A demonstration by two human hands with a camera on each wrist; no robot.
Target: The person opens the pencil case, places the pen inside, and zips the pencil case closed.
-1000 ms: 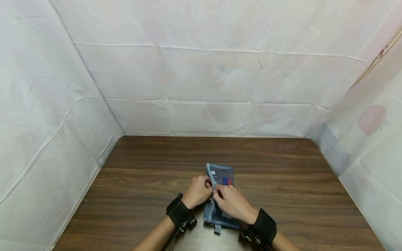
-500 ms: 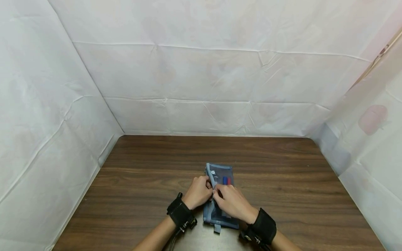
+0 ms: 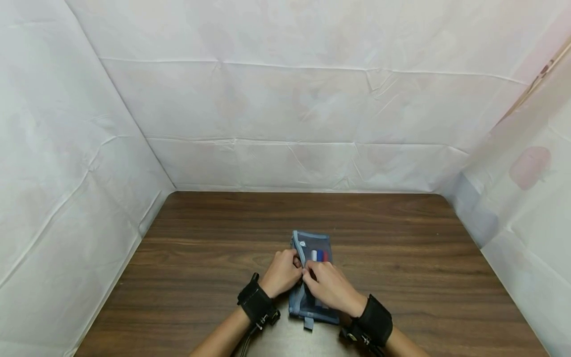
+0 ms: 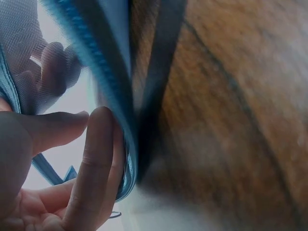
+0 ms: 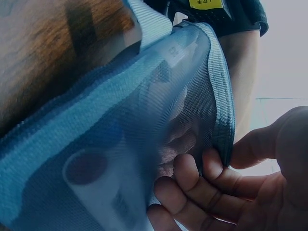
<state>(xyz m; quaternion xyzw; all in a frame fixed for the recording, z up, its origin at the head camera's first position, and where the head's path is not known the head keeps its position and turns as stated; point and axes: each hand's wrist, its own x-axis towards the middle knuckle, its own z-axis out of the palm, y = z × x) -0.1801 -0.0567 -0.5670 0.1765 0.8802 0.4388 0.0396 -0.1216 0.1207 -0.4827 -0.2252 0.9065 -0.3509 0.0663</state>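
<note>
Together, the left hand [image 3: 281, 271] and the right hand [image 3: 332, 287] met at the long zipped edge of the mesh pouch [image 3: 317, 242], which lay on the table [image 3: 214, 238]. The left hand came to that edge from the outer side, while the right reached across the mesh and covered its middle. The pouch's far end showed beyond both hands; its near end, with a small tab [image 3: 309, 323], lay between the two wrists. The right thumb and fingers pinched the trim [image 5: 221, 96]. The left fingers rested against the inner side of the opening, the thumb close to the forefinger; whether they gripped the cloth, I cannot tell. White, blue and red pens [image 3: 319, 255] showed through the mesh just past the right hand's knuckles. Each wrist wore a black band [image 3: 373, 320].
</note>
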